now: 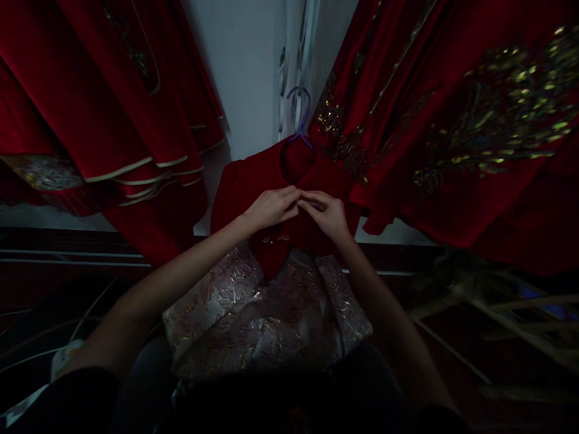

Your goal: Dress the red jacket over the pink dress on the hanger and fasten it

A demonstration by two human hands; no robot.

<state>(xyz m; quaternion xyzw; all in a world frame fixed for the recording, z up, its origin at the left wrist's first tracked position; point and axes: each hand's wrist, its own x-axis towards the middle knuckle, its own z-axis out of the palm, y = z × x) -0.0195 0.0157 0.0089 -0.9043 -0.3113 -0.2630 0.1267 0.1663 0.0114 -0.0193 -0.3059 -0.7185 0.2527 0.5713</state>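
Note:
In the dim head view, a red garment (pixel 243 177) with a shiny, patterned pale lower part (pixel 276 324) hangs from a purple hanger (pixel 303 119). My left hand (pixel 274 207) and my right hand (pixel 325 212) meet at its front, just below the neckline. Fingertips of both hands are pinched together there, almost touching each other. They seem to grip the garment's front edge, though the exact spot is covered by the fingers. Small shiny fastenings (pixel 275 240) show on the red cloth under my left hand.
Red garments with pale trim (pixel 144 167) hang on the left. More red clothing with gold sequins (pixel 526 92) hangs on the right. Behind is a pale wall (pixel 247 57) with hanging strips. A wooden frame (pixel 500 306) stands low right; white cables (pixel 23 359) lie low left.

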